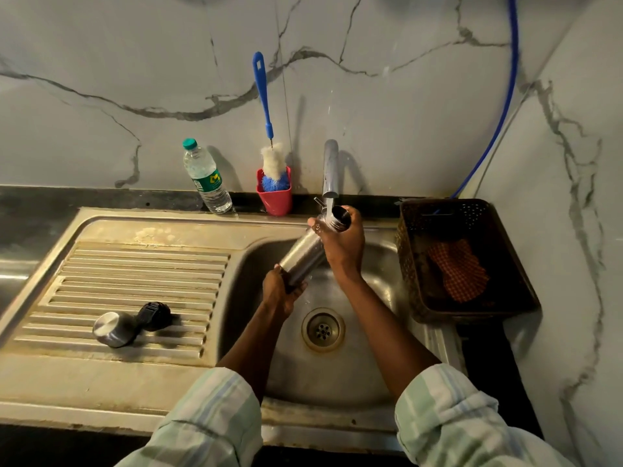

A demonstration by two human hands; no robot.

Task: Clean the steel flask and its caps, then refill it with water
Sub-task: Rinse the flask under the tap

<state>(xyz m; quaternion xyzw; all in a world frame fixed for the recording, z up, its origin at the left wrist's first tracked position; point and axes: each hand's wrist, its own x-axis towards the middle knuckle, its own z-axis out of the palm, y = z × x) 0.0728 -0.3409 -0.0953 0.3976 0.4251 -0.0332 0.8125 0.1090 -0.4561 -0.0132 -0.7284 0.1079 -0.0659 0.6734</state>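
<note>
The flask (302,261) is held tilted over the sink (337,375), its open mouth up under the tap (330,170) and its base down toward the person. The left hand (281,291) grips the base — fingers (298,289) curled under and round the lower end. The right hand (340,246) wraps the neck just below the mouth, its thumb (317,227) lying across the steel on the near-left side. A thin stream of water falls from the spout and meets the flask right at the rim, above the right-hand fingers.

Well to the left of the left-hand fingers, on the ribbed drainboard (135,274), lie the two caps — a steel cap (113,330) on its side and a black cap (154,315) touching it on its right. Below both hands sits the drain (323,329), in the bottom of the basin.

Beyond the fingers, on the dark surface (101,198) against the marble wall (135,79), stand a plastic water bottle (206,178) with a green lid and, to its right, a red cup (274,197) holding a blue-handled brush (266,123). To the right of the right hand a dark perforated basket (472,308) holds a checked orange cloth (458,271). A blue hose (505,106) runs down the wall toward the basket. Pale striped sleeves (209,423) are pushed up both forearms.
</note>
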